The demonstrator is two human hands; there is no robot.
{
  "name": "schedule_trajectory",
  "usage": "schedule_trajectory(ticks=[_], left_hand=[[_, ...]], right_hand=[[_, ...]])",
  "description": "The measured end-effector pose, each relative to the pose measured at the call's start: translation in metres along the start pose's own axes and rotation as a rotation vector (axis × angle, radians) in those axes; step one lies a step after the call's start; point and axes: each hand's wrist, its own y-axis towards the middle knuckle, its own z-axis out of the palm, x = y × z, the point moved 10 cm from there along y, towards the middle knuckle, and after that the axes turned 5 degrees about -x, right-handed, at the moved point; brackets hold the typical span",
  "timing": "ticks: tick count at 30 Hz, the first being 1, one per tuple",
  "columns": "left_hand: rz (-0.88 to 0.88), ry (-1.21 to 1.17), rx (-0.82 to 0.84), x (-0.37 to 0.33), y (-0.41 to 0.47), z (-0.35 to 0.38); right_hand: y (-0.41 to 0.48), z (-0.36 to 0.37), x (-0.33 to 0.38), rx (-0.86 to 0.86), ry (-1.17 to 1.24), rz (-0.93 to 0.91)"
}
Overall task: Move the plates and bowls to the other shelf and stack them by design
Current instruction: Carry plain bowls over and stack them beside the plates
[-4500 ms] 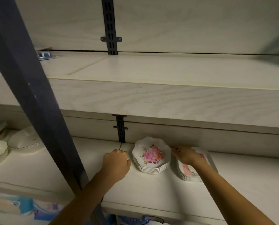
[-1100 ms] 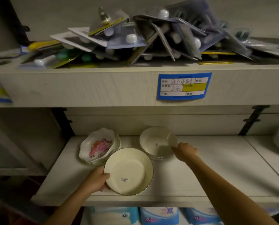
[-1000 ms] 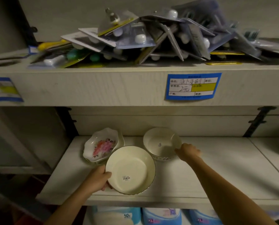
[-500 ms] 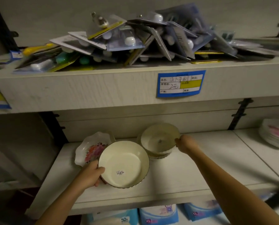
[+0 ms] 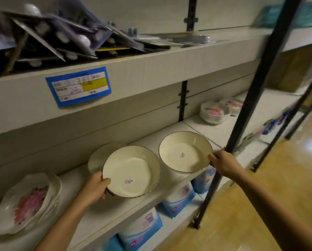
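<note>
Cream bowls tilted twd camera

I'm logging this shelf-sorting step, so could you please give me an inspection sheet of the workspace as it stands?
Surface: pale middle shelf.
Job's things: left cream bowl and right cream bowl, each held by its rim; another bowl behind; floral plates at left; floral stacks farther right.
Clutter: blister packs piled on the top shelf; blue price label.
Grippers: left hand and right hand, each grip shut on a bowl.
Cables: nothing seen.
Surroundings: dark upright post; blue packs below; wooden floor.
</note>
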Motion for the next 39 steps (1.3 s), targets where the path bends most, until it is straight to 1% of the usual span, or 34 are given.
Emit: schedule_trajectory(ticks=[2,9,14,18,24,33,37,39], left_hand=[[0.030,0.027,0.023,-0.017,0.004,0.020],[0.136,0.102,0.136,-0.080,-0.003,0.101],[0.190,0.154,0.168,-0.125,-0.015,0.158],[0.206,0.129,0.181,-0.154,-0.026,0.204],[0.177,0.038,0.225,-0.181,-0.036,0.263],[0.243,0.134,0.258,-0.239,-0.048,0.330],[0.263,0.153,0.277,-0.263,-0.040,0.355],[0.266,0.169,0.281,-0.275,-0.034,0.368]], right_hand=[[-0.009,-0.020,-0.029,-0.028,0.006,0.040],[-0.029,-0.082,-0.112,-0.104,0.012,0.085],[-0.032,-0.127,-0.169,-0.128,0.031,0.144],[-0.025,-0.160,-0.210,-0.149,0.058,0.163],[-0.013,-0.196,-0.254,-0.176,0.034,0.149],[0.014,-0.237,-0.313,-0.187,0.076,0.184],[0.032,-0.255,-0.334,-0.228,0.011,0.221],[0.044,-0.262,-0.344,-0.237,0.016,0.230]])
